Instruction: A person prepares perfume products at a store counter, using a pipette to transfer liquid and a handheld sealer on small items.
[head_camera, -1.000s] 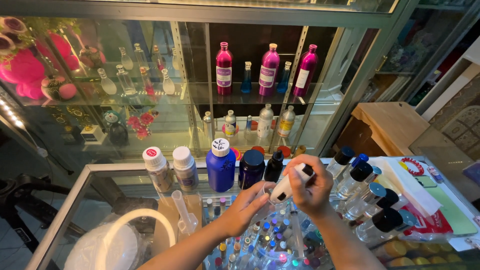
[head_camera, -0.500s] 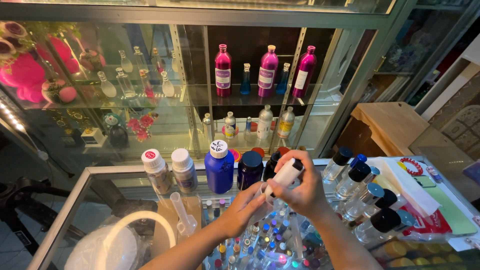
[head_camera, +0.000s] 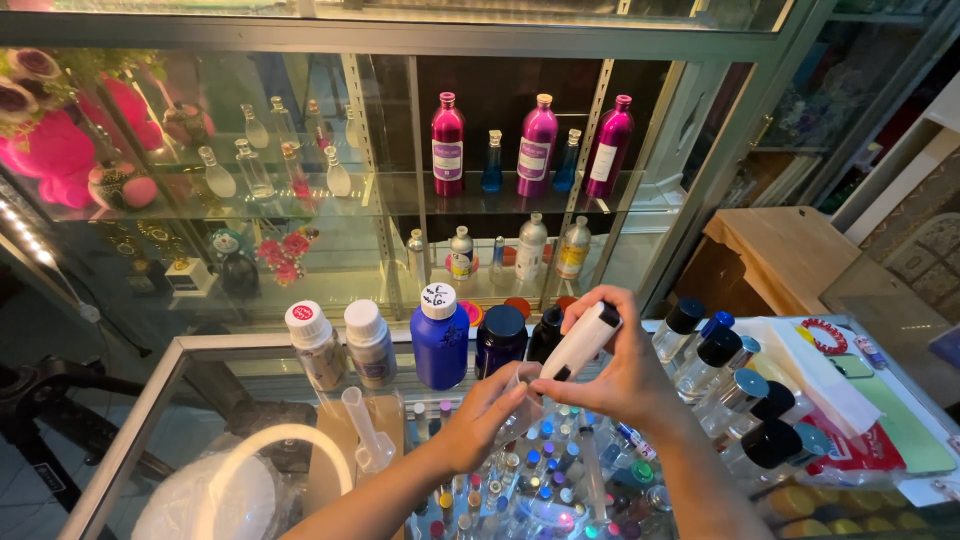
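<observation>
White plastic pen-shaped tube (head_camera: 583, 340) with a black tip sits tilted in the right hand (head_camera: 620, 375), lower than before, above the glass counter (head_camera: 190, 350). Left hand (head_camera: 490, 415) pinches a small clear bottle (head_camera: 520, 405) under it.

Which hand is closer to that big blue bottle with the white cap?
Left. The left hand is just below and right of the blue bottle; the right hand, holding a white bottle, is farther right, past the dark bottles.
</observation>
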